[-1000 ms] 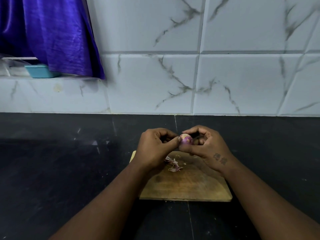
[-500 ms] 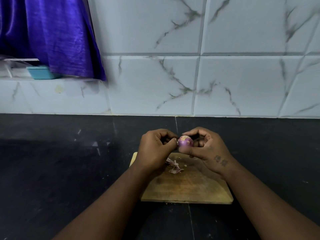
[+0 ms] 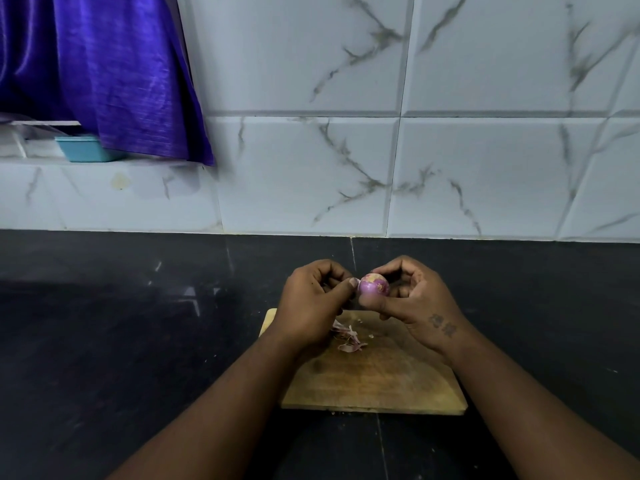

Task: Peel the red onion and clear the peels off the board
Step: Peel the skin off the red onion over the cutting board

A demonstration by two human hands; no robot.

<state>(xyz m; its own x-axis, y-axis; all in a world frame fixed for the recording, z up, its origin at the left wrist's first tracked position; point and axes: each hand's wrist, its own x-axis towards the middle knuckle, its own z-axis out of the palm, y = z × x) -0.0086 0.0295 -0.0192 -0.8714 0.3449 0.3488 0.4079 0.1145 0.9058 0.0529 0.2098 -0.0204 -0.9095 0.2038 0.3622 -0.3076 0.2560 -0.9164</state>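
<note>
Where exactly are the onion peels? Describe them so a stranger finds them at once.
Start at the wooden cutting board on the black counter. The peels lie near its far left corner, just right of the left hand. They are the only pale pink papery scraps there.

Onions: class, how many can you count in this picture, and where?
1. The red onion is held above the board between the left hand and right hand. None elsewhere visible.

worn wooden board [image 3: 381,379], glossy marble-look tiles [image 3: 304,174].
</note>
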